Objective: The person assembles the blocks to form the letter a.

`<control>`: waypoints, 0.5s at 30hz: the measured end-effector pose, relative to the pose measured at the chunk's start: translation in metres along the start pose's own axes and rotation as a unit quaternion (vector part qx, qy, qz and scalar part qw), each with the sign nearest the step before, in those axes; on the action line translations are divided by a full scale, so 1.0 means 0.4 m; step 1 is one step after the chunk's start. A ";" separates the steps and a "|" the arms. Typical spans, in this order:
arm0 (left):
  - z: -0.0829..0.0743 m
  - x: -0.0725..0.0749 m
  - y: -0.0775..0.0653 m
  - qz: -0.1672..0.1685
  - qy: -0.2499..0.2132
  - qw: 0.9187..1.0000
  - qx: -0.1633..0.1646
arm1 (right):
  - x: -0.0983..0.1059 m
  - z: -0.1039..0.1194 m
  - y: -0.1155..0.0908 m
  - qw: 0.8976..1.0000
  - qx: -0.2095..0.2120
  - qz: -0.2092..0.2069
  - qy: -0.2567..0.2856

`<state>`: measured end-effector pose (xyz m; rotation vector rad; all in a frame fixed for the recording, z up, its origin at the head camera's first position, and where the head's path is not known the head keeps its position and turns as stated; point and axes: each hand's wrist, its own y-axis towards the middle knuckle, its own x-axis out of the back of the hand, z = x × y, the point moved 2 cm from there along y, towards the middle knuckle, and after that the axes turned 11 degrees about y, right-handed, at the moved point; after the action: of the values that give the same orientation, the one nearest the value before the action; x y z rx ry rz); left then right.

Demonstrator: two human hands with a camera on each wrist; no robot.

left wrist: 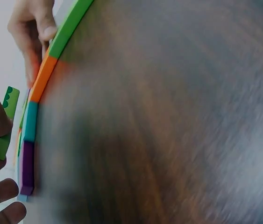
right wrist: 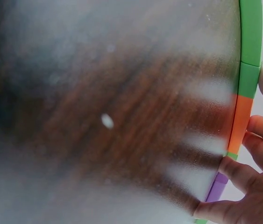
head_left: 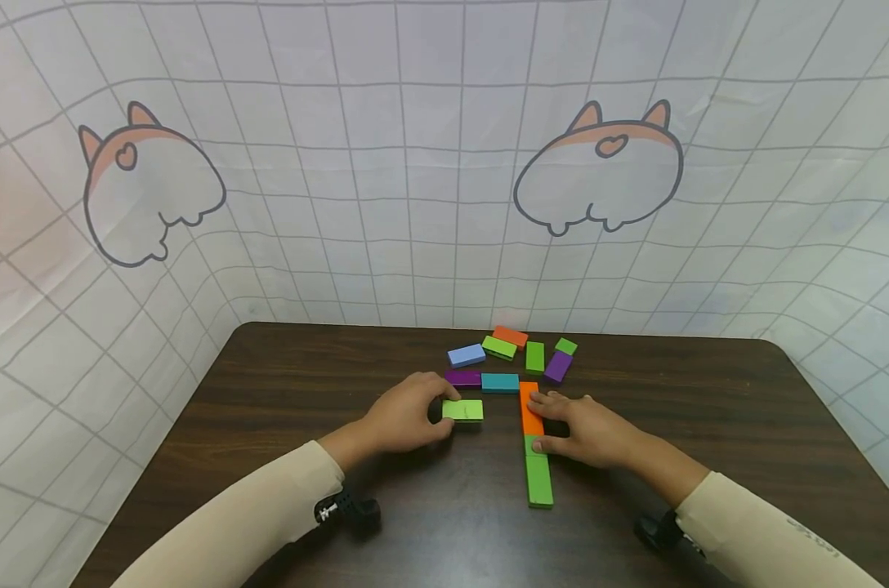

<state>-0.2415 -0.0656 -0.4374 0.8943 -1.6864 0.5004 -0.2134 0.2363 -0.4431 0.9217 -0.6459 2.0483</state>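
My left hand (head_left: 406, 415) pinches a light green block (head_left: 462, 410) by its left end between thumb and fingers. In the left wrist view this green block (left wrist: 10, 105) carries a dark green scalloped mark and appears raised off the table. My right hand (head_left: 595, 431) rests its fingertips on an orange block (head_left: 530, 400), its thumb on a small green block (head_left: 533, 446). A longer green block (head_left: 538, 480) continues that column toward me. From the column's far end, a teal block (head_left: 500, 384) and a purple block (head_left: 462, 378) run leftward in a line.
Behind the line lie loose blocks: a blue one (head_left: 466, 355), a green one (head_left: 499, 348), an orange-red one (head_left: 511, 336), another green (head_left: 535, 358), a violet one (head_left: 558, 367) and a small green one (head_left: 565, 347). The dark wooden table (head_left: 305, 367) meets a gridded white curtain (head_left: 430, 180).
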 end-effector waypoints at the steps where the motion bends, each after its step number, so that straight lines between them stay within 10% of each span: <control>1: -0.005 -0.004 -0.001 0.003 0.000 1.000 -0.002 | 0.000 0.000 -0.001 1.000 -0.001 0.000 0.000; 15: -0.061 -0.054 0.000 0.025 0.012 0.999 -0.025 | -0.006 -0.007 0.002 1.000 -0.007 0.001 0.002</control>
<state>-0.2240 -0.0416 -0.4505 0.8087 -1.6951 0.4981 -0.2140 0.2367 -0.4468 0.9096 -0.6580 2.0451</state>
